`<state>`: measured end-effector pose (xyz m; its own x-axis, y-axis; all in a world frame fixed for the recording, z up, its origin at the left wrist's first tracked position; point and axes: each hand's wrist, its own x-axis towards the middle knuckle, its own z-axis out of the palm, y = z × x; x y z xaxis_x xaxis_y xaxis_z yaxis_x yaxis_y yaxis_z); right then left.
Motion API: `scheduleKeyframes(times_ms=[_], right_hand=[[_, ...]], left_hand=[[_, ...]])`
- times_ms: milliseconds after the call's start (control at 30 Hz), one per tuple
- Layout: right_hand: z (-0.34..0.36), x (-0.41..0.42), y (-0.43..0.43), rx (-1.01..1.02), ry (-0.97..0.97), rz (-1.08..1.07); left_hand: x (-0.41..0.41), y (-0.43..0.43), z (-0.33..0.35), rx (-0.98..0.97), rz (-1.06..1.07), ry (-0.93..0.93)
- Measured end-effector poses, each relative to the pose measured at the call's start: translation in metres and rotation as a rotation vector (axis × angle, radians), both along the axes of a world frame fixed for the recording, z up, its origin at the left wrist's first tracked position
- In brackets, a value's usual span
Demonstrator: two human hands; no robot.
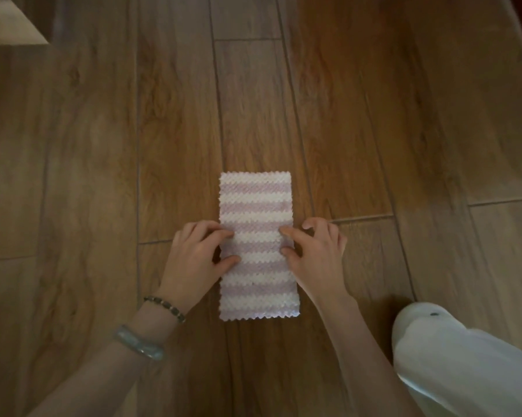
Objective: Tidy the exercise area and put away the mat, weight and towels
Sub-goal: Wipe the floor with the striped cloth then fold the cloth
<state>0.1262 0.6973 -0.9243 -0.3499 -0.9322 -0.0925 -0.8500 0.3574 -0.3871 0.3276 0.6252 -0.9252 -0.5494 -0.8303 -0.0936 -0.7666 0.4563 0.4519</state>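
The left hand [198, 255] and right hand [315, 251] cover both side edges of the towel [257, 200]; whether they pinch or merely press is unclear. The frame cuts off a pale block [9, 21] top left and a white-clad leg [479, 371] lower right.
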Motion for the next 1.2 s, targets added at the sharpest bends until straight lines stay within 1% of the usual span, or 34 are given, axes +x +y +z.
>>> scheduleKeyframes(times_ms=[67,133,267,300,367,433,500,567,667,733,867,933,1000,1033,1133,1200], right_hand=[[-0.003,0.001,-0.001,-0.05,0.02,0.004],[-0.003,0.0,-0.003,-0.07,0.0,-0.008],[0.006,-0.006,-0.011,0.013,-0.026,0.044],[0.015,-0.007,-0.014,0.034,-0.065,0.081],[0.046,-0.011,-0.019,0.06,-0.203,0.154],[0.096,-0.014,-0.027,0.093,-0.362,0.171],[0.154,-0.016,-0.034,0.125,-0.475,0.151],[0.213,-0.017,-0.038,0.155,-0.526,0.134],[0.3,-0.024,-0.042,0.078,-0.573,0.105],[0.365,-0.028,-0.043,0.034,-0.624,0.07],[0.499,-0.034,-0.042,-0.086,-0.713,-0.014],[0.562,-0.035,-0.036,-0.112,-0.721,-0.076],[0.619,-0.034,-0.025,-0.103,-0.747,-0.158],[0.643,-0.033,-0.018,-0.097,-0.795,-0.198],[0.704,-0.027,0.003,0.005,-1.053,-0.322],[0.729,-0.021,0.021,0.117,-1.094,-0.295]], left_hand=[[-0.004,-0.003,0.001,0.041,0.052,-0.017],[-0.01,-0.008,0.005,0.062,0.073,-0.029],[-0.015,-0.019,0.018,0.066,-0.013,-0.101],[-0.013,-0.021,0.027,0.071,-0.03,-0.1],[-0.009,-0.023,0.053,0.084,-0.039,-0.063],[-0.005,-0.026,0.093,0.109,-0.045,-0.016],[-0.004,-0.031,0.139,0.149,-0.061,0.065],[-0.006,-0.036,0.198,0.262,-0.013,0.134],[-0.016,-0.04,0.296,0.508,0.152,0.225],[-0.026,-0.04,0.361,0.596,0.233,0.323],[-0.045,-0.037,0.491,0.647,0.344,0.491],[-0.053,-0.032,0.551,0.644,0.36,0.512],[-0.059,-0.024,0.607,0.601,0.36,0.516],[-0.061,-0.018,0.632,0.579,0.359,0.518],[-0.058,0.001,0.696,0.57,0.353,0.539],[-0.05,0.015,0.728,0.581,0.339,0.555]])
